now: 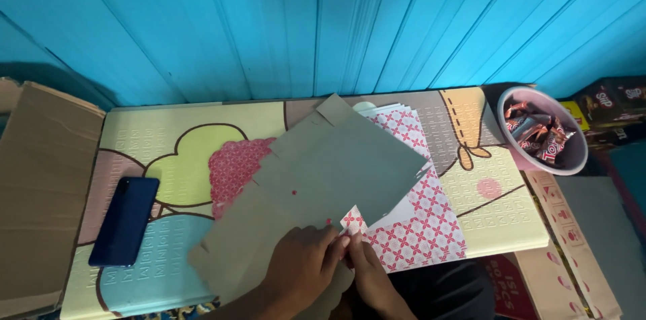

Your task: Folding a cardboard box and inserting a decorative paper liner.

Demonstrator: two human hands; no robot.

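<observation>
A flat die-cut card sheet, grey on the side facing up, lies across the middle of the bench, which is covered by a pastel cartoon mat. Both hands meet at its near edge, toward six o'clock: the left hand and right hand pinch a small flap whose red-and-white patterned face is turned up. The sheet looks thin, light and fairly stiff, likely to crease sharply along its scored lines and to tear at the narrow tabs, so it is best taken at an edge near a fold, thumb on top and fingers beneath. A stack of patterned sheets lies under it toward three o'clock. A dark phone rests at nine o'clock, a bowl of wrapped sweets at two o'clock.
</observation>
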